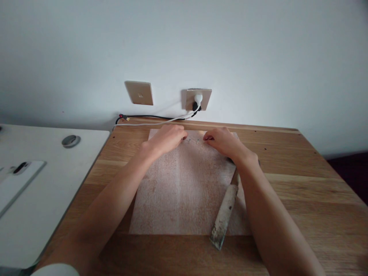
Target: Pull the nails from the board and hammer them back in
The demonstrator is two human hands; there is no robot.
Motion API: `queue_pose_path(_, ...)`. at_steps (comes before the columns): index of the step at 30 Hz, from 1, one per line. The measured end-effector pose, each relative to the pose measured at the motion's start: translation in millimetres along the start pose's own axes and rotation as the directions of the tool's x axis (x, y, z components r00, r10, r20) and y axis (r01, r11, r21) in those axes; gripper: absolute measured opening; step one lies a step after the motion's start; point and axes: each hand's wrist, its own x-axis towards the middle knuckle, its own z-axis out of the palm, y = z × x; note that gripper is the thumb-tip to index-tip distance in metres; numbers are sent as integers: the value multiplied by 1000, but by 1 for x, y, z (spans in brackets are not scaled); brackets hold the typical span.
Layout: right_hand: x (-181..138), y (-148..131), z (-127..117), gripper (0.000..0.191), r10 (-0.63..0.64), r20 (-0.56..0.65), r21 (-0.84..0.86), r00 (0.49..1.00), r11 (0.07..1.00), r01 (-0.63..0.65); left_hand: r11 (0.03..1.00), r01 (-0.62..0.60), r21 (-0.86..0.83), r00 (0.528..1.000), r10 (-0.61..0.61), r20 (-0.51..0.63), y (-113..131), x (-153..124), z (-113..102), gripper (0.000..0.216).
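Observation:
A thin, reddish-brown wooden board (178, 184) lies flat on the wooden tabletop. Two small nails (189, 141) are near its far edge, between my hands. My left hand (171, 135) rests at the left of them, fingers curled in a pinch. Opposite it, my right hand (220, 138) also has thumb and finger pressed together over the board. Whatever is in either pinch is too small to make out. What looks like a hammer (225, 214), with a worn, whitish grip, lies slanted across the board's right side; my right forearm covers most of its head.
Behind the wooden tabletop (293, 184) stands a white wall with a socket (206, 100) holding plugs, and a second wall plate (140, 93). Cables (155, 123) run along the back edge. At left, a white desk (66, 184) carries a white phone (21, 180).

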Motion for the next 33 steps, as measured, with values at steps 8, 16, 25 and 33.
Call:
queue_pose_path(8,-1,-6,-3,36,-17,6,-70,1000,997,17,999,34,15,999,-35,29,0,3,2,15)
queue_pose_path(16,-1,-18,-11,30,3,-61,-23,998,1000,-4,997,72,4,997,-72,-5,0,3,7,17)
queue_pose_path(25,4,-30,-1,29,-10,74,-36,997,999,13,999,-6,-50,1000,5,-23,-5,6,12,21)
queue_pose_path(33,6,-30,6,17,0,48,49,999,999,-3,992,-42,-121,998,36,-51,-7,5,15,25)
